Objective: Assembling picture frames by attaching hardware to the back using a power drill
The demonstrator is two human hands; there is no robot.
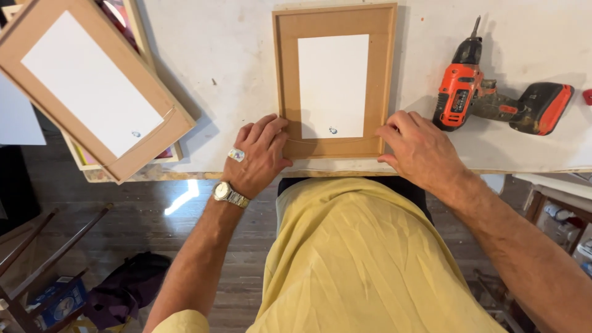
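Note:
A wooden picture frame (285, 74) lies face down on the white worktable (222, 61), its brown backing board carrying a white rectangular sheet (333, 86). My left hand (259, 154), with a ring and a wristwatch, rests on the frame's lower left corner, fingers spread over the edge. On the lower right corner sits my right hand (419, 145), fingertips pressing the frame's side. Neither hand lifts the frame; it stays flat near the table's front edge.
A stack of similar frames (92, 86) overhangs the table's left front corner. An orange and black cordless drill (487, 98) lies on its side at the right. Below the table are a wooden floor, a dark bag (126, 287) and chair legs (37, 253).

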